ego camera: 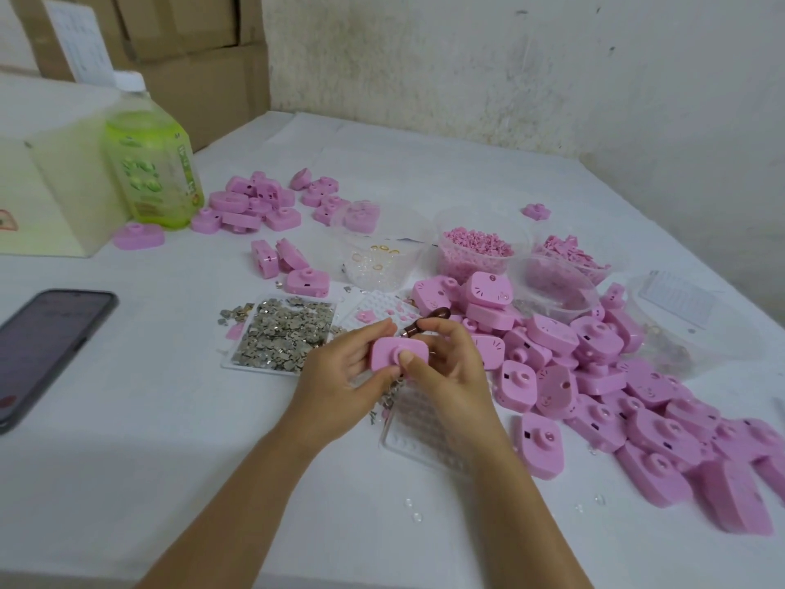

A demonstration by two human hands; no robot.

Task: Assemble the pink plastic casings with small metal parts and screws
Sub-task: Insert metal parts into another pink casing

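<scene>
Just above the middle of the white table (170, 461), the fingers (374, 331) of the left hand (340, 376) curl over the top left edge of one pink casing (393, 352), with the thumb underneath. The right hand (450, 367) closes on its other end, thumb tip pressed on the round boss at the front and fingers bent round behind. A dark brown tool handle (433, 315) pokes up from behind the right fingers; I cannot tell how it is gripped. The casing is held clear of the table, over a clear studded tray (424, 435). Just left of the hands sits a heap of small metal parts (280, 333) on a flat white tray. To the right, a big loose pile of casings (616, 397) spreads toward the near edge. Beyond the hands stand clear tubs of pink bits (475, 252), and further back on the left lies a smaller cluster of casings (250, 206), beside a green bottle (148, 163). A dark phone (46, 346) lies flat at the far left, and cardboard boxes (191, 36) are stacked against the wall.
</scene>
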